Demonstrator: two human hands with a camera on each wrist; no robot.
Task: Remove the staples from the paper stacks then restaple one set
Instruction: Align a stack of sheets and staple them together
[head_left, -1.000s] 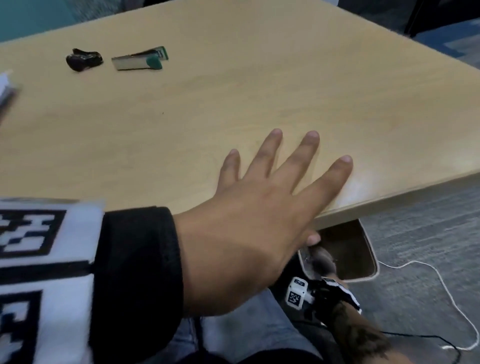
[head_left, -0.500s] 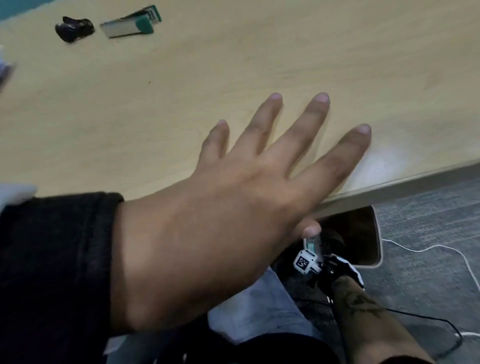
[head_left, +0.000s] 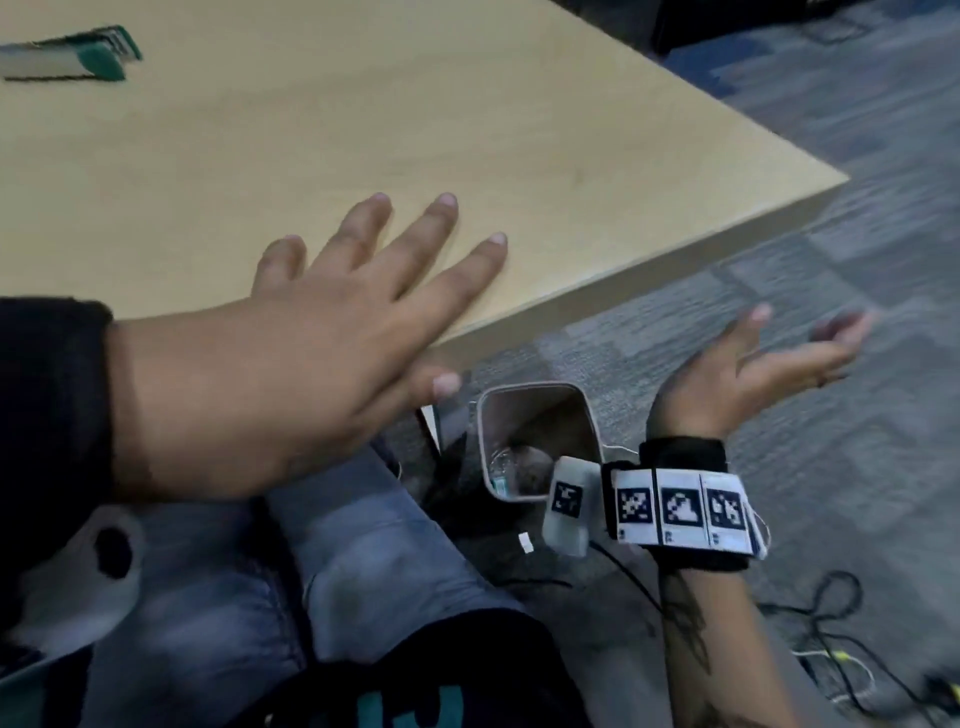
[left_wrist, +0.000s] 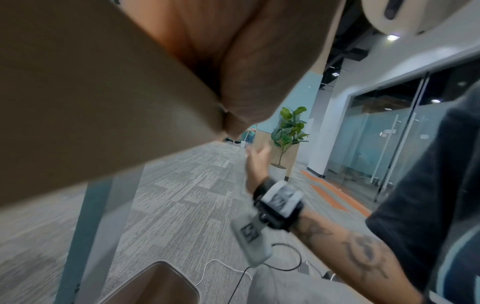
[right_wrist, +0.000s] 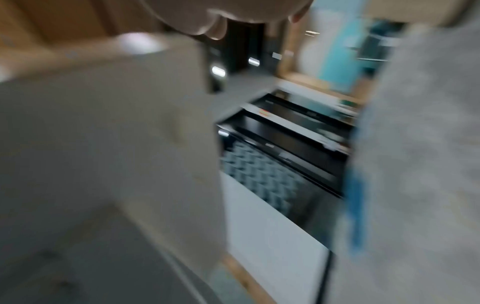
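My left hand (head_left: 363, 291) lies flat on the wooden table (head_left: 571, 156) near its front edge, fingers spread and the thumb hanging below the edge. It holds nothing. In the left wrist view its palm (left_wrist: 233, 61) presses against the table edge. My right hand (head_left: 769, 358) is raised over the carpet to the right of the table, fingers straight and empty; the left wrist view also catches the right hand (left_wrist: 257, 162). A green and silver stapler (head_left: 67, 54) lies at the table's far left. No paper stack is in view. The right wrist view is badly blurred.
A square waste bin (head_left: 535, 392) stands on the floor just below the table edge, between my hands; the bin's rim (left_wrist: 166, 267) shows in the left wrist view. Cables (head_left: 831, 623) trail over the carpet at the right. A table leg (left_wrist: 85, 226) stands left of the bin.
My right hand has come up from the bin under the table to the open space beside it. The left hand stayed flat on the table. The view has swung right.
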